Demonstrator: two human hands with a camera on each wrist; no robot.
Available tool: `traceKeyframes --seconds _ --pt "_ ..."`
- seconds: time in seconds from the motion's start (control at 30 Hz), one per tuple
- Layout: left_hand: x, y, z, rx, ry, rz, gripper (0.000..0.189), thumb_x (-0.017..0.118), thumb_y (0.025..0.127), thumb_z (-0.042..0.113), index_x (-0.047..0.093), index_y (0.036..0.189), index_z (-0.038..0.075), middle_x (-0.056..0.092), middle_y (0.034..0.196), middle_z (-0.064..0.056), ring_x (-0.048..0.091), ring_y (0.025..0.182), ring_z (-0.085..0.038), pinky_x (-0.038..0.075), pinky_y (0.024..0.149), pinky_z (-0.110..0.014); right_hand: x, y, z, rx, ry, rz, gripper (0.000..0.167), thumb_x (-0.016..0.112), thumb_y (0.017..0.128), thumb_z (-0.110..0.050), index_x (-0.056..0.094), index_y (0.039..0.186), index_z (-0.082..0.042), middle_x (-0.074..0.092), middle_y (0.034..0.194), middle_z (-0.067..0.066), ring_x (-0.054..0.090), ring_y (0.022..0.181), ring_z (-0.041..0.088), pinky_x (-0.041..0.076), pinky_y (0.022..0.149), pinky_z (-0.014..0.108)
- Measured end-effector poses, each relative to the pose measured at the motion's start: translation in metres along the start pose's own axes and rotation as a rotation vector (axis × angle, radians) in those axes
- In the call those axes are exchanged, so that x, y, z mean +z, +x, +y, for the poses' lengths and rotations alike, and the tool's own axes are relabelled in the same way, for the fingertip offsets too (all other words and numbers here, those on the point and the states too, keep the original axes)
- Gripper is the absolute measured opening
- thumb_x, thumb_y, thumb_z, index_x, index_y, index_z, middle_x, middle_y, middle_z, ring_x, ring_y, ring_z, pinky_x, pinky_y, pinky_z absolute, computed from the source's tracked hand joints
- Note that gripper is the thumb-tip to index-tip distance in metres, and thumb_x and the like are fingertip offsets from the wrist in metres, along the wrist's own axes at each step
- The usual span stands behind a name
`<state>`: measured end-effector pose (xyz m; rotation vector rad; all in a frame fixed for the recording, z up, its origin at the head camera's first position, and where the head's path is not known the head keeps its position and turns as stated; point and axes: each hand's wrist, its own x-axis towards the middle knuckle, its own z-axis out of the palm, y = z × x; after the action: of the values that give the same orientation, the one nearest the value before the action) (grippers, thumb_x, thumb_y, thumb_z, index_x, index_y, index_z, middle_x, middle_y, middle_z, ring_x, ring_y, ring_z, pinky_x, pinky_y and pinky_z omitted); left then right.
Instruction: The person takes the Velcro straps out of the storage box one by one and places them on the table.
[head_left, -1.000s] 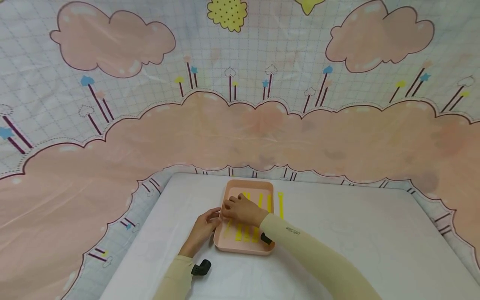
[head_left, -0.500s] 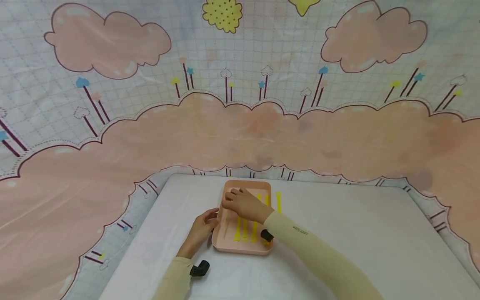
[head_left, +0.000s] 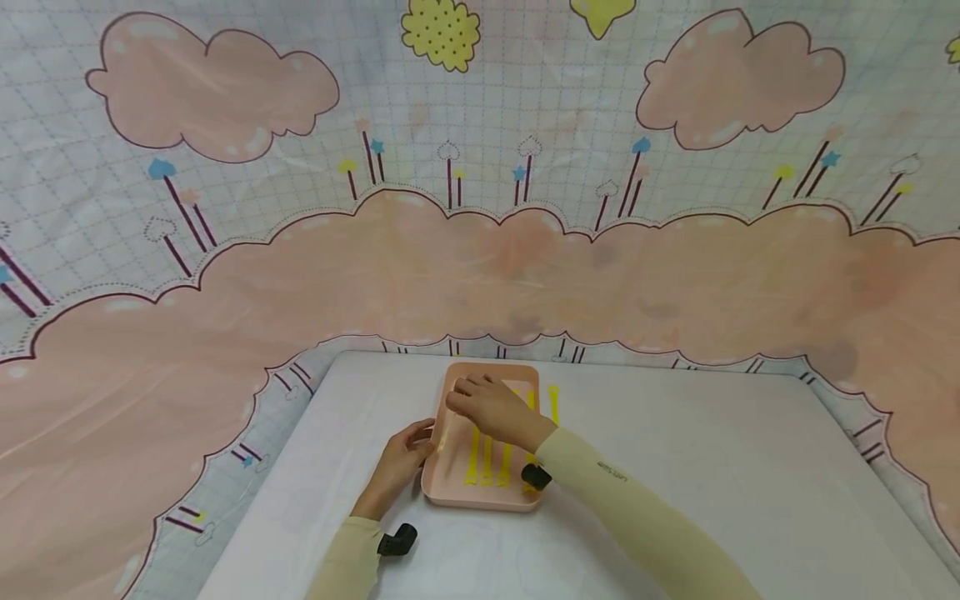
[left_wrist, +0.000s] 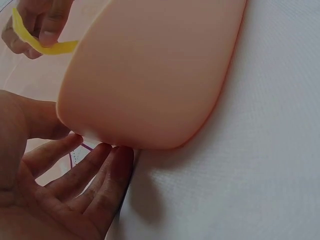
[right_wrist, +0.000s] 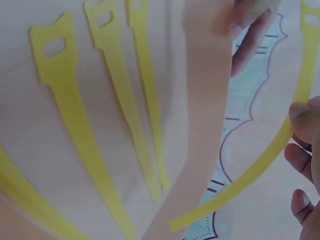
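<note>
The right hand pinches one yellow strip partway along, above the tray, presumably controlling both ends. The left hand grips the tray's edge, likely steadying it; other strips lie inside.

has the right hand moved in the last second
Yes: against the pink tray in the head view, the right hand has shifted slightly rightward and toward the far end.
</note>
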<state>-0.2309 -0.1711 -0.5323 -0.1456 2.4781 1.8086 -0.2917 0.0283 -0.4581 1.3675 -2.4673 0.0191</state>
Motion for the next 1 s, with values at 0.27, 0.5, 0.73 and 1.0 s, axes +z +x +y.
traceKeyframes --seconds 0.27,0.5,0.73,1.0 --pt "0.001 0.000 0.001 -0.013 -0.001 0.016 0.044 0.058 0.095 0.007 0.055 0.138 0.008 0.060 0.131 -0.020 0.062 0.118 -0.030 0.056 0.091 -0.037 -0.005 -0.004 0.001 0.046 0.153 0.112 0.005 0.056 0.099 -0.019 0.059 0.102 -0.018 0.058 0.098 -0.005 0.055 0.095 0.014 0.048 0.089 0.030" --pt "0.001 0.000 0.002 0.006 0.001 0.018 0.044 0.057 0.094 0.004 0.054 0.138 0.004 0.060 0.130 -0.023 0.063 0.116 -0.032 0.056 0.090 -0.039 -0.009 -0.010 0.003 0.077 0.336 0.235 0.005 0.059 0.097 -0.009 0.056 0.099 -0.012 0.056 0.092 -0.002 0.053 0.089 0.014 0.049 0.081 0.026" --pt "0.000 -0.001 0.002 -0.002 0.011 0.012 0.044 0.057 0.093 0.004 0.055 0.137 0.005 0.060 0.130 -0.022 0.062 0.116 -0.032 0.056 0.090 -0.040 -0.009 -0.014 0.003 0.184 0.486 0.307 0.009 0.062 0.095 -0.007 0.056 0.099 -0.011 0.058 0.092 0.000 0.052 0.084 0.011 0.049 0.075 0.023" --pt "-0.002 0.000 -0.001 -0.001 0.011 0.009 0.044 0.056 0.094 0.005 0.054 0.138 0.005 0.061 0.129 -0.022 0.063 0.114 -0.031 0.056 0.089 -0.039 -0.005 -0.020 -0.001 0.281 0.556 0.418 0.009 0.065 0.093 -0.009 0.060 0.101 -0.010 0.064 0.089 0.001 0.053 0.074 0.010 0.046 0.064 0.019"
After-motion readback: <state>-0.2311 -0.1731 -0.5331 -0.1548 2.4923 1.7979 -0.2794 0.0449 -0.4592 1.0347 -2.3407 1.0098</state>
